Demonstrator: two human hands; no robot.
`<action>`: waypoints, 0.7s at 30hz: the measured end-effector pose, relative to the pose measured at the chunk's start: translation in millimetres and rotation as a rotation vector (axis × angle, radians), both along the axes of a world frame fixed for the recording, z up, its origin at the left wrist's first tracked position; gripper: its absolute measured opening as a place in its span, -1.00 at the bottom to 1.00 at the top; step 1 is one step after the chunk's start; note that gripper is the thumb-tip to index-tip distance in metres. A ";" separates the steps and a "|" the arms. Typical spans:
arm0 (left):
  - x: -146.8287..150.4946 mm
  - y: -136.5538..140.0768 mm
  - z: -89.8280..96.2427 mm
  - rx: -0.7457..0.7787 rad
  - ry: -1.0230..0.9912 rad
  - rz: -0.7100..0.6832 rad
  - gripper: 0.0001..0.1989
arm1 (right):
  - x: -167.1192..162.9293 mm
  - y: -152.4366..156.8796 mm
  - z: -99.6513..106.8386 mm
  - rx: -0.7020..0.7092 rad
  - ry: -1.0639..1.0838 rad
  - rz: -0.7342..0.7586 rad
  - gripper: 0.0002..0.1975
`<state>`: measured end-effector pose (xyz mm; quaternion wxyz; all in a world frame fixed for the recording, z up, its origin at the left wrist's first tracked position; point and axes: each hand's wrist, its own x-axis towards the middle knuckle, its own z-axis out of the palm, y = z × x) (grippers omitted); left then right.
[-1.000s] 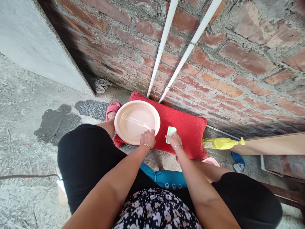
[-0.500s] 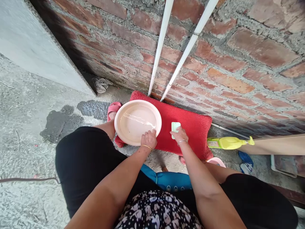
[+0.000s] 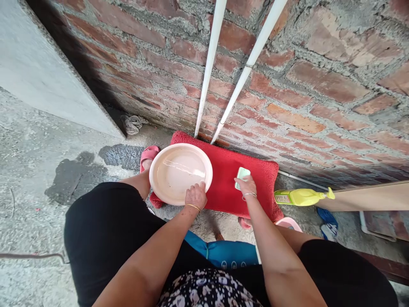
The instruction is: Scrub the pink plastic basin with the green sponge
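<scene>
A pale pink basin (image 3: pixel 169 197) of clear water rests on the left part of a red fluffy mat (image 3: pixel 223 168). Its near right rim is gripped by my left hand (image 3: pixel 196 196), fingers curled over the edge. Over the mat's right half, my right hand (image 3: pixel 248 186) is closed around a small pale-green rectangular block (image 3: pixel 243 172). Whether the block is a brush or a bar of soap cannot be made out; its underside is hidden against the mat.
A yellow spray bottle (image 3: pixel 300 197) lies right of the mat. Beyond the mat rises a brick wall (image 3: pixel 179 64) with two white pipes (image 3: pixel 207 68). A pink container (image 3: pixel 289 223) is partly hidden by my right leg. A grey rag (image 3: pixel 133 123) lies at the wall's foot.
My right hand has slid the pale-green block to the right over the mat, and the block has turned slightly. My left hand stays on the basin rim. The view has shifted a little.
</scene>
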<state>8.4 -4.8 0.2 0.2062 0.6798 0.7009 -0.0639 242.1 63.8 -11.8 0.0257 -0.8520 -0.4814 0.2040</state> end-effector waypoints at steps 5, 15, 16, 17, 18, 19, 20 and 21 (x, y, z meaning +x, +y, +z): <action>0.8 1.7 0.6 -0.031 0.030 -0.009 -0.57 | -85.0 59.3 0.3 -0.040 0.087 0.222 -0.52; 2.1 1.5 -0.6 0.000 0.091 -0.029 -0.56 | -52.3 99.0 -12.7 -0.084 -0.003 0.358 -0.52; 2.1 1.6 -0.4 -0.005 0.094 -0.028 -0.55 | -34.2 98.2 -12.3 -0.088 -0.019 0.322 -0.50; 2.1 1.8 -0.3 -0.012 0.095 -0.027 -0.55 | -14.3 96.5 -11.5 -0.092 -0.035 0.281 -0.49; 2.1 2.0 -0.2 -0.018 0.095 -0.026 -0.55 | 7.0 93.8 -10.5 -0.095 -0.049 0.234 -0.48; 2.1 2.1 -0.3 -0.023 0.095 -0.025 -0.55 | 29.2 90.1 -9.3 -0.104 -0.063 0.175 -0.46; 2.0 2.3 -0.5 -0.025 0.094 -0.025 -0.54 | 51.7 85.3 -8.0 -0.111 -0.079 0.120 -0.44; 1.9 2.4 -0.6 -0.026 0.093 -0.025 -0.54 | 73.7 79.5 -6.8 -0.111 -0.111 0.062 -0.43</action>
